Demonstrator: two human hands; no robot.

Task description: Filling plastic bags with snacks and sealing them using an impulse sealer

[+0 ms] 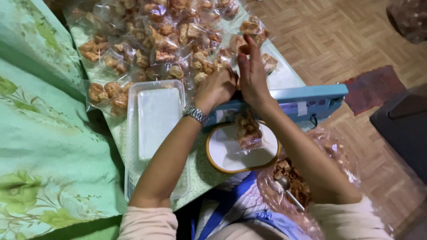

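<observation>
Fingers of the left hand point(216, 87) curl down on the light-blue bar of the heat sealer point(284, 101) at the table's right edge; the right hand point(252, 73) lies flat, fingers extended. A clear plastic bag of brown fried snacks point(247, 130) hangs beneath, over a white orange-rimmed plate point(222, 153). Uneven pressure might leave the seam weak.
</observation>
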